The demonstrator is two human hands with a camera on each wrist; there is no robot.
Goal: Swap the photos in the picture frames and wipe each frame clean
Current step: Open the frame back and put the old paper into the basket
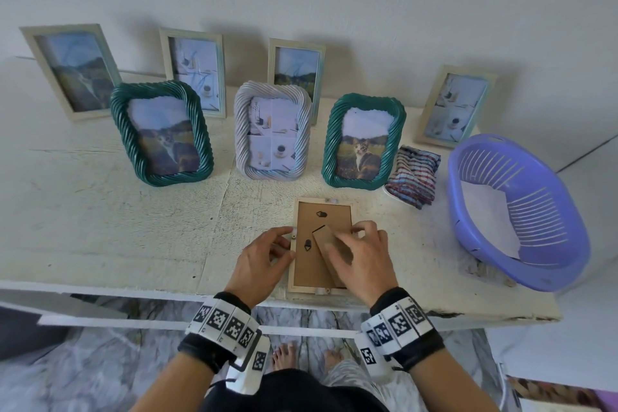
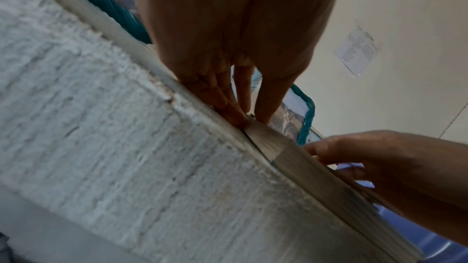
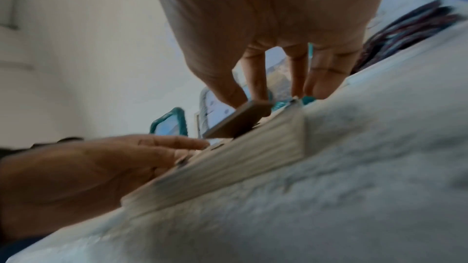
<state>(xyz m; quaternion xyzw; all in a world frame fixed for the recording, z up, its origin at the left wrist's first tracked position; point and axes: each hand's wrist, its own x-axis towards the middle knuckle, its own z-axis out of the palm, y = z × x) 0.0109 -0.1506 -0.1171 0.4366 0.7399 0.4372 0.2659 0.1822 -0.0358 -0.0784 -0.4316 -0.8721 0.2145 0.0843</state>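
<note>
A cream picture frame [image 1: 334, 216] lies face down at the table's front edge, its brown backing board up. Its stand flap [image 1: 322, 237] is lifted a little off the board. My left hand [image 1: 289, 242] is at the frame's left rim, thumb and forefinger pinching a small clip [image 1: 293, 235]. In the left wrist view those fingertips [image 2: 238, 117] meet on the rim [image 2: 291, 157]. My right hand [image 1: 342, 239] lies over the flap [image 3: 235, 121], thumb resting on it, straight fingertips [image 3: 316, 89] down at the right rim. The photo is hidden underneath.
Several framed photos stand behind: two green rope frames [image 1: 160, 134] [image 1: 363, 140], a white rope frame [image 1: 272, 134] and cream ones along the wall [image 1: 72, 70]. A striped cloth [image 1: 413, 174] lies right of them. A purple basket [image 1: 535, 211] sits at the right end.
</note>
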